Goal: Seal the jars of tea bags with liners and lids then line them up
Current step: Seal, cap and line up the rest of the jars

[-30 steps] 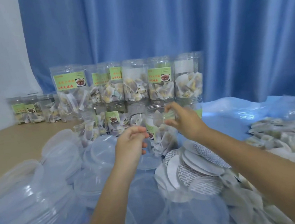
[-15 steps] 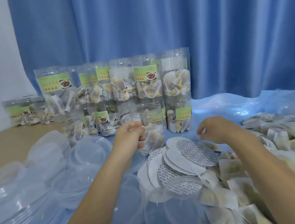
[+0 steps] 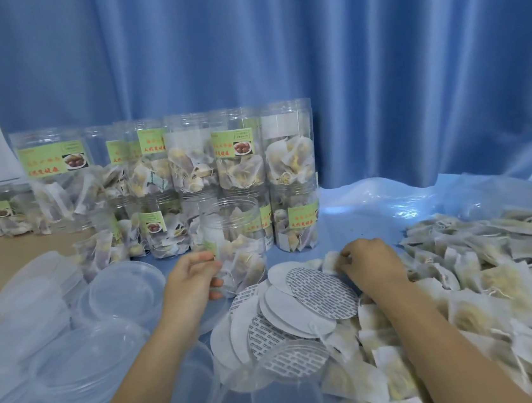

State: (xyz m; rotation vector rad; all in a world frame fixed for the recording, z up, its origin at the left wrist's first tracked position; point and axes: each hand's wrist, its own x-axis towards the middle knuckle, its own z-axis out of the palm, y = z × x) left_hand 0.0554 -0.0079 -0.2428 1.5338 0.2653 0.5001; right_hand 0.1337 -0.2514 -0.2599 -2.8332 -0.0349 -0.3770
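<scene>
From the head view, the left hand (image 3: 191, 277) grips the lower side of an open, lidless clear plastic jar of tea bags (image 3: 234, 243) that stands upright with its long axis vertical and mouth up, its green label mostly hidden by the fingers, while the stacked clear jars (image 3: 289, 152) beyond it carry green labels with red Chinese characters too blurred to read. The right hand (image 3: 369, 260), which half a second ago hovered curled and empty, now pinches a pale paper tea bag (image 3: 330, 261) at the heap's edge, just beyond the fanned round white liners with grey print (image 3: 321, 292). Clear round plastic lids (image 3: 125, 288) lie left of the left hand.
</scene>
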